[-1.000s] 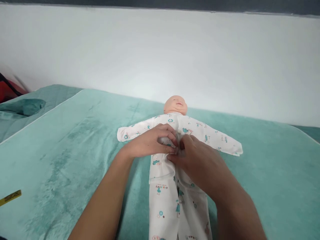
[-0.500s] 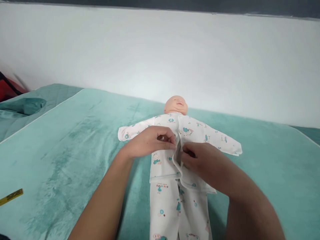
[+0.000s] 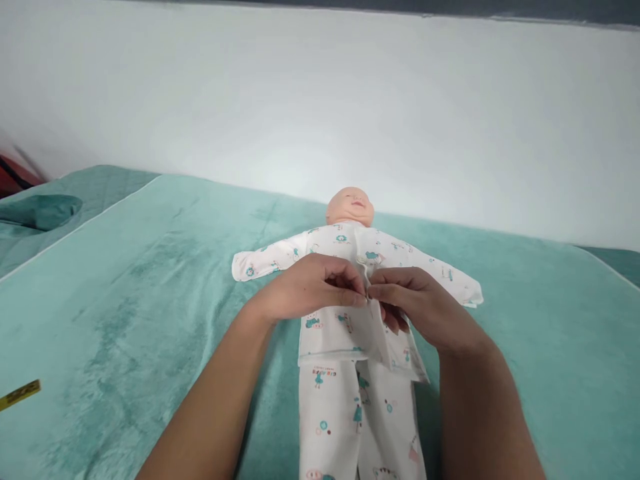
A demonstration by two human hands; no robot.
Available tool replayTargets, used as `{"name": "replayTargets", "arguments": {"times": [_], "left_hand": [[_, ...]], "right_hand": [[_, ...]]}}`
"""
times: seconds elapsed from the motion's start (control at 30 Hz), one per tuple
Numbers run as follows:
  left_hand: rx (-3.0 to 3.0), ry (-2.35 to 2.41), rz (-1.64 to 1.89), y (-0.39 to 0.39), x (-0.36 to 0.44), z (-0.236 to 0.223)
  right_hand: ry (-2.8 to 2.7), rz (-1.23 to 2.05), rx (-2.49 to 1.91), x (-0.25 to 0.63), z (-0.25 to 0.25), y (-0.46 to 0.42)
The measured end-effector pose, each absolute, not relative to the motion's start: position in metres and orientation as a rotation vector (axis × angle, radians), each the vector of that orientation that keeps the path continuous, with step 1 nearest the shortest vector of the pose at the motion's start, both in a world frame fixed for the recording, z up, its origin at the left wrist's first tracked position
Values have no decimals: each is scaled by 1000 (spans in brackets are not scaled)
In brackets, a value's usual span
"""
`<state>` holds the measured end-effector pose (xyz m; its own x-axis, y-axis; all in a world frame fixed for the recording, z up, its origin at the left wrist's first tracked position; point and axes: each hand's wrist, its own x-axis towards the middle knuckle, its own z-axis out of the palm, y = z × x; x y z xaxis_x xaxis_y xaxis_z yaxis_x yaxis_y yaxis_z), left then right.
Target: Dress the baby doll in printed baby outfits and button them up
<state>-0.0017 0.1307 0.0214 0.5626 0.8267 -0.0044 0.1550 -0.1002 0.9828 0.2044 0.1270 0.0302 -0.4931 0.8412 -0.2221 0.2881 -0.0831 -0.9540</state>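
A baby doll (image 3: 350,205) lies on its back, dressed in a white printed baby shirt (image 3: 330,337) and matching pants (image 3: 327,407). Over the doll's belly, my left hand (image 3: 320,287) pinches one front edge of the shirt between thumb and fingertips. Right beside it, my right hand (image 3: 415,300) grips the opposite front edge, its fingertips nearly touching those of the left. The two edges meet between my hands, and the fingers hide any fastener there. Below the hands, the shirt's hem is lifted a little in the middle.
A teal plush blanket (image 3: 135,287) covers the surface under the doll. Behind the doll's head rises a white wall (image 3: 320,100). A yellow strip with dark marks (image 3: 20,395) lies at the left, and something red (image 3: 15,177) shows at the far left edge.
My right hand has shifted up and closer to my left, and the shirt's front edges, which stood apart, now come together between the fingertips. My left hand has moved slightly right.
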Motion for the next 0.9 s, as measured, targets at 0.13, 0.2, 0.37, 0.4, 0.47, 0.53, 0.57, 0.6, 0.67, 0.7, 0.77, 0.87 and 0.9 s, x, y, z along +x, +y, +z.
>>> {"name": "replayTargets", "arguments": {"times": [0.13, 0.2, 0.37, 0.4, 0.47, 0.53, 0.57, 0.6, 0.67, 0.7, 0.77, 0.87, 0.9], "left_hand": [[1523, 771, 753, 132, -1, 17], [1473, 736, 776, 133, -2, 15], [1392, 718, 789, 133, -1, 15], [1394, 722, 791, 133, 0, 15], [1404, 729, 792, 133, 0, 14], [1413, 731, 791, 133, 0, 13], [1417, 729, 791, 134, 0, 13], [1422, 726, 793, 134, 0, 12], [1431, 716, 798, 134, 0, 12], [1435, 711, 799, 134, 0, 12], [1446, 705, 796, 135, 0, 12], [1464, 700, 786, 135, -1, 13], [1467, 700, 781, 134, -2, 12]], "right_hand": [[-1702, 1625, -1214, 204, 29, 127], [-1697, 1629, -1198, 205, 28, 127], [-1724, 1645, -1149, 208, 25, 130], [-1723, 1649, -1143, 209, 24, 131], [-1718, 1662, -1128, 209, 24, 131], [-1706, 1683, -1112, 209, 25, 131], [-1695, 1694, -1102, 209, 25, 131], [-1681, 1703, -1091, 209, 25, 131], [-1659, 1714, -1069, 209, 25, 131], [-1657, 1717, -1063, 210, 25, 131], [-1671, 1729, -1059, 211, 26, 131], [-1701, 1754, -1068, 211, 27, 131], [-1704, 1760, -1069, 211, 27, 131]]}}
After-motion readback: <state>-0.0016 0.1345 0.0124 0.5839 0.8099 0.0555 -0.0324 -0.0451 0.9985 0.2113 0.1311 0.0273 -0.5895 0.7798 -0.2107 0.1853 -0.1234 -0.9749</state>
